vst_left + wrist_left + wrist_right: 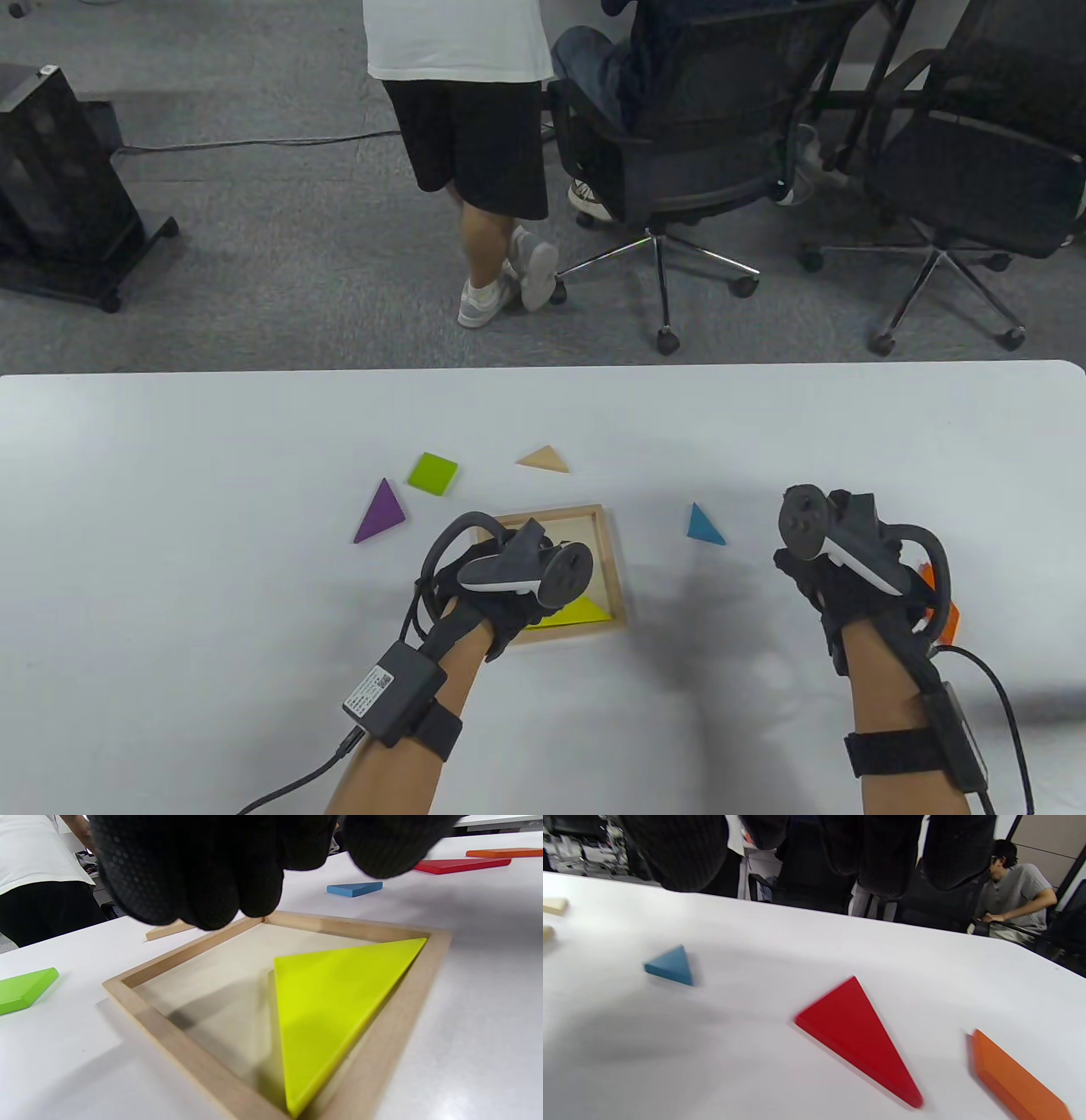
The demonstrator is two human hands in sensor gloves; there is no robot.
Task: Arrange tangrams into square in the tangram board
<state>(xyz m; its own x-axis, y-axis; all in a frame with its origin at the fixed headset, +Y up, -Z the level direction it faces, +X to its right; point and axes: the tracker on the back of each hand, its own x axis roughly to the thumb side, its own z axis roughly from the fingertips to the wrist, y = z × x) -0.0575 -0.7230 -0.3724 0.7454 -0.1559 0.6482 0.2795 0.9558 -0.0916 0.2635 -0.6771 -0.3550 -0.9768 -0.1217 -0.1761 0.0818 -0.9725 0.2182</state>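
Left hand (496, 594) over board (607, 543), fingers (191, 878) loosely curled above its floor, empty. Yellow triangle (335, 1001) lying flat in board, under that hand, along near rim. Right hand (836, 560) hovering over table (170, 509), fingers (878, 853) hanging relaxed, gripping nothing. Red triangle (857, 1035) below right hand, orange piece (1014, 1077) just right of it. Blue triangle (702, 525) between hands. Purple triangle (380, 512), green square (433, 473), tan triangle (543, 459) beyond left hand.

Bright, even light; blurred wrist views
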